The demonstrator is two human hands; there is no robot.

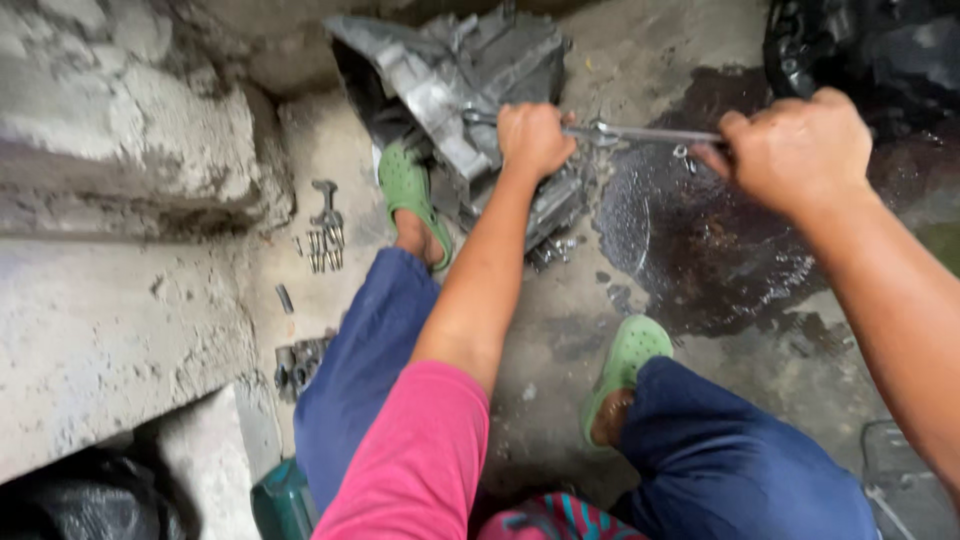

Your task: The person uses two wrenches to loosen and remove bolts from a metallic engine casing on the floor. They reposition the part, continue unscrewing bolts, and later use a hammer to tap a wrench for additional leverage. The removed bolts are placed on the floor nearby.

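Bolts point(325, 248) left of gearbox point(470, 90), oil puddle point(700, 240) right.

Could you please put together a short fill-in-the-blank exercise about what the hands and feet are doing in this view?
1. The right hand holds the handle of a long metal ____.
2. The left hand rests on the grey metal housing, at the wrench's ____ end.
3. Both feet wear clogs coloured ____.
4. A row of loose bolts lies on the ____ floor.

Missing words: wrench; head; green; concrete
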